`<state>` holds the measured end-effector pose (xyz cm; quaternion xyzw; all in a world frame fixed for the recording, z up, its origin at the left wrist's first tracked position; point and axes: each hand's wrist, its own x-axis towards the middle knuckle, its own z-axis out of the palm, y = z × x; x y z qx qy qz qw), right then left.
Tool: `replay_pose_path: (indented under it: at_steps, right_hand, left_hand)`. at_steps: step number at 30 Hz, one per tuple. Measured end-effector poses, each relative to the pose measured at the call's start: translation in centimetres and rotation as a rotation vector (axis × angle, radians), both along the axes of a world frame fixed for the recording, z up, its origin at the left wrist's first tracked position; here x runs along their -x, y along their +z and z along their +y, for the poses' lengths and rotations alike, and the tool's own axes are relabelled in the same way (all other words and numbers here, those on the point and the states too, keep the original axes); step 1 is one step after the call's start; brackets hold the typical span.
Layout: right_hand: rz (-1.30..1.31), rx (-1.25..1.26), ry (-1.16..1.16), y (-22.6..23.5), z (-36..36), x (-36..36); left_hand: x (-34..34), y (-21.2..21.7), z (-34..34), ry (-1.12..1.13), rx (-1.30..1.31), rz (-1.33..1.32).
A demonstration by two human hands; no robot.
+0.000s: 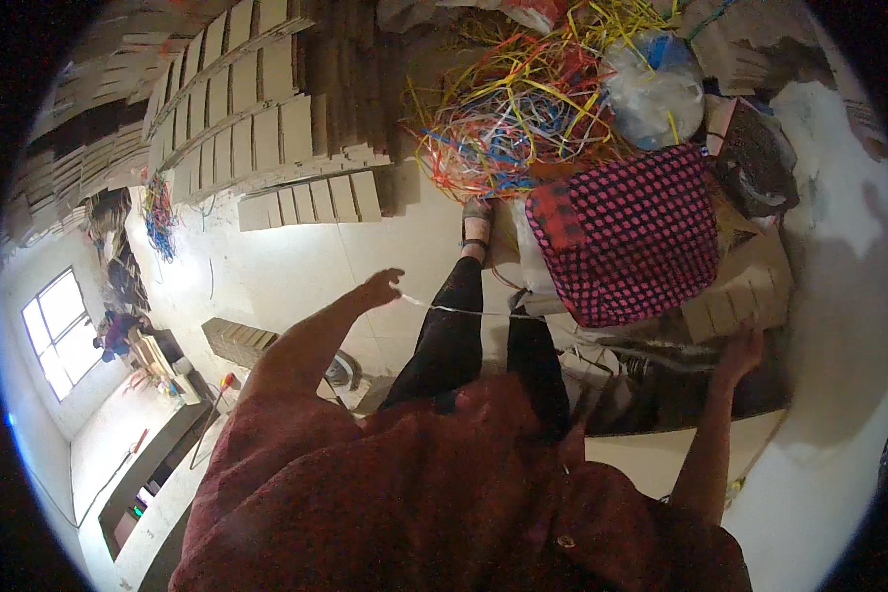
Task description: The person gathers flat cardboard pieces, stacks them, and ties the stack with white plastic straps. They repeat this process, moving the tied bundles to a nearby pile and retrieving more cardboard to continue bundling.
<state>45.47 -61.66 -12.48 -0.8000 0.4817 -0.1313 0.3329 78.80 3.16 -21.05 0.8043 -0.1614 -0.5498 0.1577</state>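
Note:
My left hand is held out over the floor, its fingers closed on the end of a thin white strap. The strap runs right across my legs toward a pink and black checked cloth bag, where I lose sight of it. On the right, my right hand is beside the corner of a cardboard bundle. Its fingers look closed, but what they hold, if anything, cannot be made out. The bag lies over part of the cardboard.
A tangle of coloured plastic straps lies ahead, next to a clear plastic bag. Stacks of cardboard pieces rise at the far left; a smaller bundle sits on the floor. A screwdriver is near a counter at left.

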Motion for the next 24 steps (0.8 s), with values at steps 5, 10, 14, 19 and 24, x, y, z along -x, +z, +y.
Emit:
replay_pose_path:
  at_steps: [5, 10, 14, 19, 24]
  right_hand:
    - [-0.175, 0.238, 0.507, -10.2, 5.2, -12.2]
    - [0.098, -0.16, 0.424, -11.7, 10.0, -23.6]
    - [-0.068, -0.023, 0.369, -18.9, 10.6, -22.1]
    - [-0.059, 0.025, 0.376, -17.8, 11.0, -23.3]
    - [-0.179, -0.376, 0.059, -15.9, 12.8, -24.7]
  left_hand:
    - [-5.4, -4.0, -9.2, 0.111, 0.076, -0.18]
    - [-9.1, -9.3, -12.8, 0.16, 0.153, -0.3]
    - [-15.0, -8.7, -18.8, 0.11, 0.108, -0.449]
    - [-19.2, -11.1, -25.5, -0.12, 0.131, -0.639]
    - [-19.3, -14.0, -30.0, -0.274, 0.207, -0.944]
